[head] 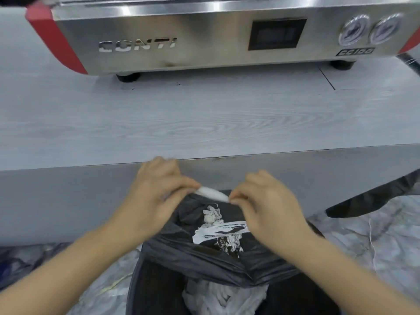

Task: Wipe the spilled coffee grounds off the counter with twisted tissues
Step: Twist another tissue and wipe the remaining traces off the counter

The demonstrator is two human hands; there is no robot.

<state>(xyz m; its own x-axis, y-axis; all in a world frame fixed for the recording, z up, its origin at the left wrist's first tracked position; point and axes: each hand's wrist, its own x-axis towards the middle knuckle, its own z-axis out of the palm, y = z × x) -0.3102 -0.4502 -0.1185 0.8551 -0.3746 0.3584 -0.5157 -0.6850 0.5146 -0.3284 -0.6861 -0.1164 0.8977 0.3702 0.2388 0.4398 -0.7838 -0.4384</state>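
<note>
Both hands, left hand (pixel 156 189) and right hand (pixel 268 205), pinch the twisted tissue (pixel 212 193) stretched between them.

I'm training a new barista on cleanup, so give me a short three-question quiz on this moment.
1. True or false: the twisted tissue lies flat on the counter.
2. What is directly below the tissue? A) a sink B) a black bin bag C) a tray
3. Which hands pinch the tissue?

Key:
1. False; it is held below the counter's front edge.
2. B
3. Both: left hand and right hand, one at each end.
</note>
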